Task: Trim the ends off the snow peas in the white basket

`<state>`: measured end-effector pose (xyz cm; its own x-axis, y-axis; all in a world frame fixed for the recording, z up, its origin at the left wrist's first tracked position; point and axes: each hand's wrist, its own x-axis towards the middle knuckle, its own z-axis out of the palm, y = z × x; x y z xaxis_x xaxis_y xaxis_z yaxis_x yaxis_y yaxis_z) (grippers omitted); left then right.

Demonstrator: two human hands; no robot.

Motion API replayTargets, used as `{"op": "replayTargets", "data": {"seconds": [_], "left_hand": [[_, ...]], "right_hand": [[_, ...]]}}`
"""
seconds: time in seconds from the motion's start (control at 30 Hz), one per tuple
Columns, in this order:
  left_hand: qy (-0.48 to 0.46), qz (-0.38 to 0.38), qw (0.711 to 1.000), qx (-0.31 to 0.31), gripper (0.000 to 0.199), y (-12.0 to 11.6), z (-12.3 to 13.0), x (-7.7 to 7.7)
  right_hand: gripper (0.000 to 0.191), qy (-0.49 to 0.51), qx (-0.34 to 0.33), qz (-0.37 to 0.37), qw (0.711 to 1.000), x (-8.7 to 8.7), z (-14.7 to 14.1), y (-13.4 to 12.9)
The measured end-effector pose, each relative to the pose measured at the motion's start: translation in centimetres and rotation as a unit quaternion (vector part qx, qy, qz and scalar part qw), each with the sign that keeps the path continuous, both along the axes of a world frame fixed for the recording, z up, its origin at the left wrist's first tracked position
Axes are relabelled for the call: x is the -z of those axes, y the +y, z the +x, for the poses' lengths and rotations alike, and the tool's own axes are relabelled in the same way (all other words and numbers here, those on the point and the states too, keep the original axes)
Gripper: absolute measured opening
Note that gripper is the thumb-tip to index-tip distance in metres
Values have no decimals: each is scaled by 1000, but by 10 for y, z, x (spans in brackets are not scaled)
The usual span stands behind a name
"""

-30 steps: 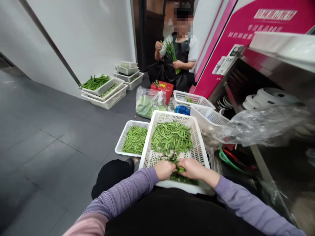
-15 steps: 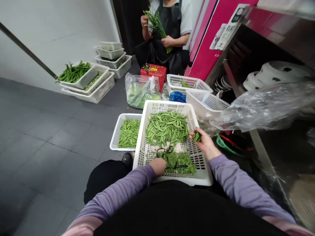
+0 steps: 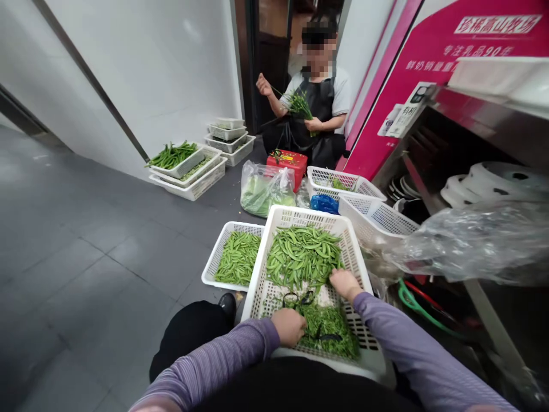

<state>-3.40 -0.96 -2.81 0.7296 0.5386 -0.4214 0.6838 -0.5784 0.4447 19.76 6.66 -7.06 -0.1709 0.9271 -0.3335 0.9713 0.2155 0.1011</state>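
the green pods [image 3: 302, 254] lay heaped in the far half of a large white basket [image 3: 355, 257], with shredded green trimmings [image 3: 334, 320] and a few black strips [image 3: 330, 337] in the near half. the right hand [image 3: 344, 283] was at the right edge of the heap, fingers bent downward; whether they gripped a pod i could not tell. the left hand [image 3: 289, 327] was curled over the left side of the trimmings, its fingertips hidden, so its grasp could not be told either. just left of the large basket, a smaller white basket [image 3: 223, 284] of pods stood on the floor [image 3: 94, 286], dark grey tiles with thin joints and pale reflections. farther off were a clear bag [image 3: 268, 191] with pale green contents and a red box [image 3: 289, 166]. behind these sat a co-worker [image 3: 321, 103] in a dark apron, holding green stems [image 3: 300, 106]. stacked baskets [image 3: 189, 183] stood by the pale wall [image 3: 193, 63]; a pink panel [image 3: 386, 114] rose at the right, beside a cluttered metal shelf [image 3: 482, 106]
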Motion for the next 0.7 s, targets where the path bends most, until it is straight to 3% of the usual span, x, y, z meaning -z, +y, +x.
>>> {"op": "replayTargets", "data": {"seconds": [0.13,0.23,0.33,0.43,0.53,0.7], "left_hand": [[-15,3,1000,-21,27,-2,-3,2],[-60,-44,990,-122,24,2,-2,3],[-122,-227,929,-265,29,6,3,3],[-170,-377,853,-319,25,6,9,-1],[-212,-410,823,-330,20,2,11,-7],[-243,-421,801,-349,20,-5,3,-12]], "right_hand": [[26,-25,-21,4,999,-13,-2,-4],[23,-24,-12,25,999,-27,-11,-19],[17,66,-13,35,997,-41,-28,-50],[17,195,-14,32,980,-54,-46,-84],[18,244,-2,41,969,-63,-54,-105],[19,282,-6,50,958,-75,-53,-114]]}}
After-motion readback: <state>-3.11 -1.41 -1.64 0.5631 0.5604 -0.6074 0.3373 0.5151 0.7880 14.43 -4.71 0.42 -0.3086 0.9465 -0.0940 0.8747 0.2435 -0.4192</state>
